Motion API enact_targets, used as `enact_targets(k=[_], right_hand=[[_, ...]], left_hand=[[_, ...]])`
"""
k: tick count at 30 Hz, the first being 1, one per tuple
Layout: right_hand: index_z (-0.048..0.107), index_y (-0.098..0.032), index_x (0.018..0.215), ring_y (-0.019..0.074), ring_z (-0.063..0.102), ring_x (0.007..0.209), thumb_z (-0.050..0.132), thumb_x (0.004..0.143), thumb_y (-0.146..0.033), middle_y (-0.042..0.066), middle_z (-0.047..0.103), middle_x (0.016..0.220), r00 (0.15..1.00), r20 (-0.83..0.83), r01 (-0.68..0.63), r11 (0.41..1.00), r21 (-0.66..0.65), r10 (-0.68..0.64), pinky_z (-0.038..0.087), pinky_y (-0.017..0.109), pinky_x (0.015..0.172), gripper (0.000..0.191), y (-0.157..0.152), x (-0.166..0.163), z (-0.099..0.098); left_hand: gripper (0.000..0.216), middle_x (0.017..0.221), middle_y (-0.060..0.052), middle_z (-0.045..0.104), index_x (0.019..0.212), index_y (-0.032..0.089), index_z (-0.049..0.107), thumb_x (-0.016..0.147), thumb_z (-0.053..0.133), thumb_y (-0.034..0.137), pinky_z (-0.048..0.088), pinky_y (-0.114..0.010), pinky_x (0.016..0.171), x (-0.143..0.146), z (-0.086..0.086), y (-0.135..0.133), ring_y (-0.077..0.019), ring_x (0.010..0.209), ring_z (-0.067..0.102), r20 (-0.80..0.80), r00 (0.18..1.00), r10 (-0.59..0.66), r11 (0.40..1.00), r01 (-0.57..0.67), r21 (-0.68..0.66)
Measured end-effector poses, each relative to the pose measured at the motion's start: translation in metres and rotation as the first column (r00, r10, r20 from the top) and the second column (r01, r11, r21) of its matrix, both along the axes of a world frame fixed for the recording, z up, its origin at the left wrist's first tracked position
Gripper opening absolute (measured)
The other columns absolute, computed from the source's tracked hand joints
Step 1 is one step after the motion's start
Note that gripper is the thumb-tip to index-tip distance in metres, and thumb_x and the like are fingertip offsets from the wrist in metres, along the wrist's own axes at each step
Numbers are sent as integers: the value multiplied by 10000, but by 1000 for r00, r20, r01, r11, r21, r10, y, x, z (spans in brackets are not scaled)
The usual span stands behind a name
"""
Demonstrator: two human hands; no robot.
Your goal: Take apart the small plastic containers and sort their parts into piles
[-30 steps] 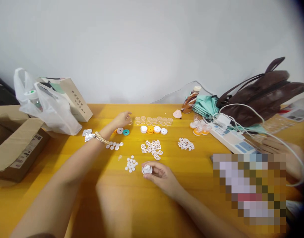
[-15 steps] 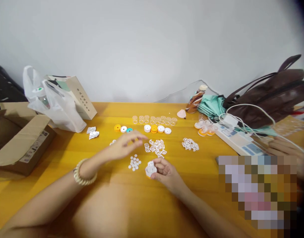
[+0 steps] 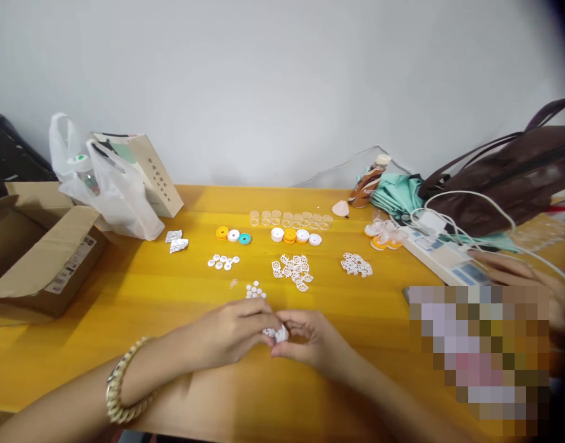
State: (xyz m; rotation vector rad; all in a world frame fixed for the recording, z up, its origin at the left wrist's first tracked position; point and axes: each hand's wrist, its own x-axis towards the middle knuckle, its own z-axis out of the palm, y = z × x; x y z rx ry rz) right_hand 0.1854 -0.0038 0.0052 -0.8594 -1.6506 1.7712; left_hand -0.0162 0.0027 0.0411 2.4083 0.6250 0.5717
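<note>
Both hands meet over a small white round plastic part (image 3: 279, 333) at the front middle of the table. My right hand (image 3: 312, 335) grips it from the right between thumb and fingers. From the left, my left hand (image 3: 238, 326) has its fingertips closed on the same part, hiding much of it. Just behind my left hand lie small white discs (image 3: 253, 289). White lattice-like wheel pieces (image 3: 294, 271) are scattered farther back, and white round caps (image 3: 224, 262) lie to the left of them.
Clear plastic cups (image 3: 291, 219) line the back, with orange, white and teal round bases (image 3: 289, 235) before them. Left stand a cardboard box (image 3: 74, 264) and plastic bag (image 3: 125, 209). Right are a power strip (image 3: 441, 255), a bottle (image 3: 369, 181) and another person's hand (image 3: 522, 271).
My left hand has moved down and right from above the table to the white part, and its fingers have closed on it. My right hand still holds that part.
</note>
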Motion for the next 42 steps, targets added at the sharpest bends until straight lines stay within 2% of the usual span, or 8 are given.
enact_targets(k=[6, 11, 15, 20, 23, 26, 31, 42], right_hand=[[669, -191, 893, 153, 589, 669, 718, 696, -352, 32, 668, 768, 949, 239, 116, 935, 336, -204, 490, 257, 635, 259, -16, 17, -8], [635, -226, 1056, 235, 637, 971, 718, 704, -349, 63, 690, 1048, 931, 274, 130, 920, 370, -242, 506, 333, 855, 382, -26, 26, -21], [636, -239, 1047, 285, 437, 1258, 706, 722, -329, 72, 620, 1213, 881, 407, -2, 858, 514, -241, 347, 452, 1057, 344, -27, 25, -33], [578, -226, 1115, 293, 398, 1284, 685, 731, -414, 96, 566, 1280, 848, 443, -62, 776, 628, -291, 299, 504, 1082, 441, -32, 30, -44], [502, -228, 1212, 298, 413, 1274, 694, 708, -456, 114, 544, 1299, 866, 355, -4, 705, 709, -352, 295, 518, 1078, 586, -28, 33, -33], [500, -259, 1190, 248, 530, 1165, 624, 798, -368, 85, 597, 1226, 886, 230, 107, 658, 746, -404, 376, 459, 1032, 426, -10, 29, -5], [552, -220, 983, 158, 630, 802, 587, 823, -303, 35, 662, 885, 883, 44, 340, 703, 625, -466, 517, 304, 747, 184, 31, 8, 29], [566, -215, 855, 139, 632, 774, 613, 791, -304, 14, 649, 818, 899, -109, 434, 838, 332, -423, 519, 304, 766, 119, 40, -2, -2]], left_hand=[[183, 888, -31, 625, 1009, 201, 592, 836, 580, 142, 497, -232, 720, -32, 24, -14, -128, 801, 597, 149, 914, 377, 902, -399, 165], [107, 848, -35, 645, 918, 172, 623, 869, 544, 224, 499, -236, 704, -30, 18, -5, -121, 758, 608, 58, 928, 368, 929, -370, 25], [168, 962, -53, 680, 980, 181, 635, 886, 517, 256, 503, -273, 807, -14, 2, 6, -141, 865, 634, 91, 928, 361, 931, -355, -82], [199, 972, -66, 652, 1015, 177, 614, 898, 485, 273, 510, -263, 727, 4, -12, 17, -139, 838, 615, 130, 926, 355, 919, -320, -229], [205, 934, -61, 626, 1034, 169, 563, 904, 460, 290, 509, -237, 651, 14, -17, 22, -122, 775, 613, 176, 891, 418, 866, -332, -374], [220, 946, -57, 618, 1033, 170, 523, 860, 538, 305, 504, -217, 621, 24, -13, 30, -116, 760, 610, 214, 871, 443, 849, -330, -414], [216, 924, -47, 631, 983, 177, 490, 810, 601, 241, 511, -252, 733, 29, 4, 43, -143, 848, 624, 254, 886, 387, 918, -345, -193], [206, 917, -51, 614, 1043, 185, 477, 844, 526, 188, 497, -282, 720, 31, -22, 47, -154, 813, 597, 145, 924, 353, 890, -380, 254]])
